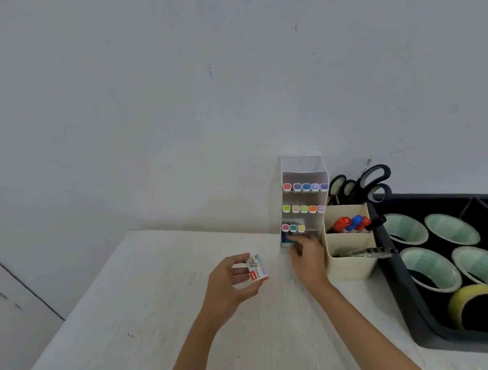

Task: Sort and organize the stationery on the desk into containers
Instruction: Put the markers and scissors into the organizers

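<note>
cardboard staple box pinched in left hand; right hand (blurred) grip unclear.

The staple box sits in the left hand above the desk, left of and nearer than the right hand. Just beyond the right hand's fingers, the tiered marker rack stands against the wall. The compartmented holder stands just right of that hand, with scissors in its back section. Further right lies the tray, with tape rolls in it.
</note>
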### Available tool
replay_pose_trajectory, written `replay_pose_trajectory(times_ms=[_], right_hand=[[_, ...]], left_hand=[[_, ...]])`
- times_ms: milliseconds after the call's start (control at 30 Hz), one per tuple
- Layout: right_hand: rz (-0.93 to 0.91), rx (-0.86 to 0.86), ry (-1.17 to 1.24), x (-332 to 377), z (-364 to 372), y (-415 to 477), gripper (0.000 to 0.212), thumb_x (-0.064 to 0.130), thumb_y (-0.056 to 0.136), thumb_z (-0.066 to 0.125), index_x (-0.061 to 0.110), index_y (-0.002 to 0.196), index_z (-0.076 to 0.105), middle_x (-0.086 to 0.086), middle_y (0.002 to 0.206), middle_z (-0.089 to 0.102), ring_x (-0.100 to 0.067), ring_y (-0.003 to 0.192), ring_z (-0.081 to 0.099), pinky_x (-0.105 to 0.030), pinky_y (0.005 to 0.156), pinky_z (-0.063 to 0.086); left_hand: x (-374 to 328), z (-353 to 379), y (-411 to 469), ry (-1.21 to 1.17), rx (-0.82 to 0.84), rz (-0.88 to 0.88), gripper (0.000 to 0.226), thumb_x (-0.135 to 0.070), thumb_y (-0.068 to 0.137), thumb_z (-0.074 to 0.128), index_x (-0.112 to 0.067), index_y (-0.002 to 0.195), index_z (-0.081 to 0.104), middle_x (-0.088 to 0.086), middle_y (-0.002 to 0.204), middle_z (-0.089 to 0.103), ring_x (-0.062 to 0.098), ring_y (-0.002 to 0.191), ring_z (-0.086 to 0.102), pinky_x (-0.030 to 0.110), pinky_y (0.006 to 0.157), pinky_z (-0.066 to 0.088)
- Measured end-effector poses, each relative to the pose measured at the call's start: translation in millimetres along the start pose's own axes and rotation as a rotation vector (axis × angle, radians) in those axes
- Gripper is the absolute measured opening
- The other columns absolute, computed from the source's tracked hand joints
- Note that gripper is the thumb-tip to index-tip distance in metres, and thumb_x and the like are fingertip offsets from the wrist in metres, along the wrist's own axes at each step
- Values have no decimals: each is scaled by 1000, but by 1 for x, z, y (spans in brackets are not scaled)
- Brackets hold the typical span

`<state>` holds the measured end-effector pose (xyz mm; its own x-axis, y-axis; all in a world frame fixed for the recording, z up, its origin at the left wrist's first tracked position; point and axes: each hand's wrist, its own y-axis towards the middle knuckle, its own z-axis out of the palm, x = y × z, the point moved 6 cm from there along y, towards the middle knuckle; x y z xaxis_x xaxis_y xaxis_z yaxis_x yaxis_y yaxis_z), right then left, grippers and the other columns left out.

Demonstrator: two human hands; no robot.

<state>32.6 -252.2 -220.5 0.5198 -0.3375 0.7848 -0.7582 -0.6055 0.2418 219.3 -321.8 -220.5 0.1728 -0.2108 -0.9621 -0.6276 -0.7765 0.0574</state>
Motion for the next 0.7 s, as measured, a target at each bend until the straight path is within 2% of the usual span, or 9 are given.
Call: replay_pose_trajectory(times_ms=[100, 167, 267, 367, 433, 533, 633, 700], right_hand=[[79, -82, 66, -5, 1, 0, 22, 0, 87, 60, 3, 107, 67, -13, 107, 67, -24, 94, 61, -22, 85, 42], [95, -70, 67, -4, 5, 0, 22, 2, 89, 58, 4, 109, 67, -13, 103, 69, -25, 91, 63, -24, 83, 46], [63, 14, 63, 3, 10, -4, 29, 4, 93, 52, 8, 120, 62, -11, 107, 68, -16, 84, 57, -28, 85, 51], [77, -50, 99, 10, -2, -28, 28, 8, 94, 52, 10, 121, 59, -3, 115, 60, -11, 92, 56, -17, 80, 47], [207, -43, 255, 8, -7, -52, 22, 13, 93, 56, 13, 114, 61, -3, 108, 65, -12, 86, 61, -14, 69, 51], [415, -10, 594, 0, -6, -75, 19, 15, 88, 64, 21, 107, 63, -5, 87, 71, -13, 77, 68, -18, 62, 55], [450, -191, 723, -4, -15, -76, 23, 14, 85, 68, 23, 104, 60, -6, 78, 72, -8, 68, 68, -11, 55, 50], [429, -320, 714, -4, -17, -72, 24, 15, 84, 69, 20, 105, 61, -5, 74, 71, -6, 62, 68, -8, 56, 48]], left_hand=[[5, 4, 8, 34, 5, -6, 55, -19, 69, 82, -22, 119, 58, -2, 115, 65, 12, 95, 66, 18, 75, 55], [5, 8, 13, 50, 4, 1, 54, -19, 70, 81, -22, 119, 58, -2, 115, 65, 10, 95, 65, 14, 72, 53], [3, 17, 16, 74, 21, 17, 55, -18, 72, 80, -21, 122, 56, -1, 116, 64, 8, 95, 64, 11, 73, 52], [-2, 26, 17, 64, 18, 52, 56, -18, 72, 80, -21, 123, 56, -4, 115, 63, 9, 96, 63, 12, 76, 51], [-6, 33, 17, 49, 14, 75, 54, -18, 72, 80, -24, 121, 57, -7, 115, 63, 9, 97, 64, 12, 78, 51], [-7, 48, 19, 27, 80, 77, 51, -13, 77, 76, -23, 123, 57, -4, 121, 62, 10, 103, 63, 16, 86, 51], [-10, 60, 17, 9, 165, 88, 53, -9, 83, 69, -23, 131, 50, -8, 129, 56, 5, 115, 56, 15, 94, 46], [-9, 61, 19, -13, 105, 74, 51, -10, 89, 62, -25, 135, 45, -13, 131, 50, 1, 119, 49, 8, 92, 41]])
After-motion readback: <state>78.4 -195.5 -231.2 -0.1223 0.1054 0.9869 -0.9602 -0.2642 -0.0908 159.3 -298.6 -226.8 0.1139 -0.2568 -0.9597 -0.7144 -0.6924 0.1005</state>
